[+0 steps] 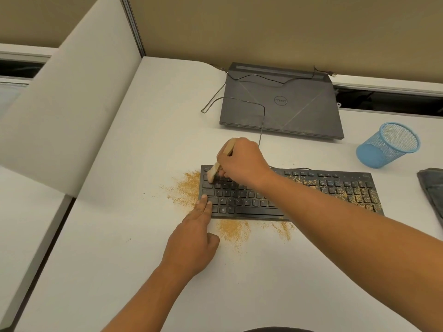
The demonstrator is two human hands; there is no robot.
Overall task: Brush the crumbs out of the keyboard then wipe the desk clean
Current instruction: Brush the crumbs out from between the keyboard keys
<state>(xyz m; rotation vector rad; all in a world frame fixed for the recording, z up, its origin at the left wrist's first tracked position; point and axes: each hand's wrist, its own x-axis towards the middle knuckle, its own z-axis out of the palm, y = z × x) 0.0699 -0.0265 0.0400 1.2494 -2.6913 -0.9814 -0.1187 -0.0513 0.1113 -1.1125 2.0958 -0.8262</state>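
Observation:
A black keyboard (pixel 311 195) lies across the white desk (pixel 143 236). Brown crumbs (pixel 188 188) are heaped on the desk off its left end, more lie in front of it, and several are scattered over its right-hand keys. My right hand (pixel 242 161) grips a small wooden brush (pixel 217 164), whose pale bristles touch the keyboard's top left corner. My left hand (pixel 194 240) lies flat, with straight fingers pressing on the keyboard's bottom left corner.
A closed grey laptop (pixel 280 104) sits behind the keyboard with thin cables over it. A blue mesh cup (pixel 388 144) stands at the right. A grey cloth (pixel 431 188) lies at the right edge. A white partition (pixel 72 104) borders the desk on the left.

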